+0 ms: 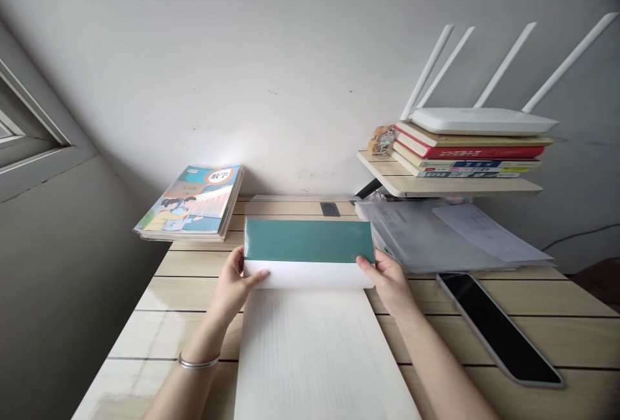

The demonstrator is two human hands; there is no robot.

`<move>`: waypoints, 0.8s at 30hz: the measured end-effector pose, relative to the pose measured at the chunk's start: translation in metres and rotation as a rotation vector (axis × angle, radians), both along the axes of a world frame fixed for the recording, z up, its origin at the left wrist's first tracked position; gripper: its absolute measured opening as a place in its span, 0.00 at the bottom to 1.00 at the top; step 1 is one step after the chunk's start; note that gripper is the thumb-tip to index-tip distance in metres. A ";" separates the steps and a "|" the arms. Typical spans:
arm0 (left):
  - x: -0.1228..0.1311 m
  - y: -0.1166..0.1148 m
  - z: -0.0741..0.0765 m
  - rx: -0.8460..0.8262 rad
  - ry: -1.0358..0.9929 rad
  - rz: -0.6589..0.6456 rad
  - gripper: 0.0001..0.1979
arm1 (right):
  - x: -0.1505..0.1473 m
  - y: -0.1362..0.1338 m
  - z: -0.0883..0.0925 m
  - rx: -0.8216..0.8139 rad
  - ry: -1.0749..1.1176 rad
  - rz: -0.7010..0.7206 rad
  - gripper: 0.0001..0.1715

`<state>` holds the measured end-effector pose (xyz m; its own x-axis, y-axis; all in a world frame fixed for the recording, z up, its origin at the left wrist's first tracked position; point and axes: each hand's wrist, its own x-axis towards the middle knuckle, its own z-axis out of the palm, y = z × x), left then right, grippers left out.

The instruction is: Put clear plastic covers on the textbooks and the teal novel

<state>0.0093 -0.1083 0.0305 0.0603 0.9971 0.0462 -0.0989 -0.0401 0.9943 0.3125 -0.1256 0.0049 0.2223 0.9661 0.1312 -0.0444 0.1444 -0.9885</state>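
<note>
A book [320,355] lies in front of me with a pale page up, its faint print blurred. At its far end, a green and white cover [310,240] is curved up towards me, and its green part has a glossy, clear edge. My left hand [235,283] pinches the left end of this cover, thumb on the white band. At the right end, my right hand [391,281] grips it with the thumb near the line between green and white. The other fingers of both hands are partly hidden behind it. Clear plastic film [290,199] shows just beyond the cover.
A stack of textbooks [194,203] sits at the back left of the slatted table [140,336]. Right of me lies a phone [501,329], with plastic folders [411,232] behind it. Above them, a small shelf [450,186] bears books [484,152] and a white router [484,120].
</note>
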 end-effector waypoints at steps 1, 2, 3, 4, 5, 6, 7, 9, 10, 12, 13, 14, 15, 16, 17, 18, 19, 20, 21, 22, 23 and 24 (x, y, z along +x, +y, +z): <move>0.000 0.001 -0.001 -0.007 -0.006 0.018 0.28 | 0.001 -0.001 0.002 -0.006 0.004 0.032 0.25; 0.001 0.001 -0.003 -0.013 -0.009 0.034 0.27 | 0.003 -0.002 0.003 -0.010 0.003 0.060 0.25; 0.002 0.002 -0.005 -0.020 -0.011 0.049 0.26 | 0.004 -0.002 0.004 -0.012 -0.004 0.077 0.25; 0.002 0.002 -0.007 -0.025 -0.009 0.066 0.25 | 0.006 -0.002 0.004 -0.015 -0.014 0.085 0.25; 0.003 0.002 -0.008 -0.023 -0.004 0.084 0.24 | 0.006 -0.002 0.004 -0.015 -0.026 0.079 0.24; 0.004 0.002 -0.009 -0.018 0.006 0.104 0.23 | 0.006 -0.002 0.004 -0.013 -0.040 0.062 0.24; 0.005 0.001 -0.010 -0.012 0.021 0.124 0.21 | 0.006 -0.001 0.003 -0.008 -0.055 0.039 0.24; 0.007 0.000 -0.012 0.003 0.059 0.163 0.19 | 0.003 0.001 0.000 0.014 -0.079 -0.016 0.24; 0.008 0.000 -0.014 0.013 0.076 0.178 0.18 | 0.001 0.002 -0.003 0.031 -0.091 -0.048 0.24; 0.010 -0.001 -0.017 0.048 0.101 0.213 0.17 | -0.004 0.003 -0.007 0.063 -0.124 -0.121 0.24; 0.011 -0.001 -0.020 0.073 0.109 0.236 0.17 | -0.005 0.004 -0.009 0.077 -0.143 -0.158 0.24; 0.013 -0.001 -0.022 0.099 0.115 0.263 0.16 | -0.005 0.004 -0.010 0.090 -0.162 -0.187 0.25; 0.014 -0.001 -0.024 0.123 0.121 0.286 0.16 | -0.005 0.004 -0.011 0.098 -0.177 -0.192 0.25; 0.015 -0.001 -0.025 0.143 0.125 0.306 0.15 | -0.004 0.003 -0.010 0.101 -0.183 -0.164 0.26; 0.016 -0.001 -0.027 0.157 0.129 0.318 0.14 | -0.002 0.003 -0.009 0.098 -0.180 -0.103 0.27; 0.016 -0.001 -0.028 0.164 0.134 0.324 0.13 | 0.001 0.002 -0.007 0.090 -0.173 -0.021 0.29; 0.017 -0.001 -0.029 0.167 0.139 0.325 0.13 | 0.004 0.002 -0.005 0.081 -0.165 0.057 0.31; 0.017 -0.001 -0.029 0.166 0.144 0.326 0.13 | 0.006 0.002 -0.003 0.073 -0.160 0.115 0.33; 0.017 0.000 -0.029 0.161 0.149 0.326 0.13 | 0.007 0.001 -0.002 0.065 -0.158 0.141 0.34; 0.016 0.000 -0.028 0.155 0.154 0.327 0.13 | 0.007 0.002 -0.002 0.059 -0.160 0.138 0.34; 0.015 0.000 -0.026 0.147 0.156 0.320 0.14 | 0.007 0.002 -0.002 0.053 -0.159 0.118 0.33; 0.014 0.000 -0.025 0.139 0.152 0.300 0.15 | 0.005 0.003 -0.003 0.048 -0.154 0.092 0.31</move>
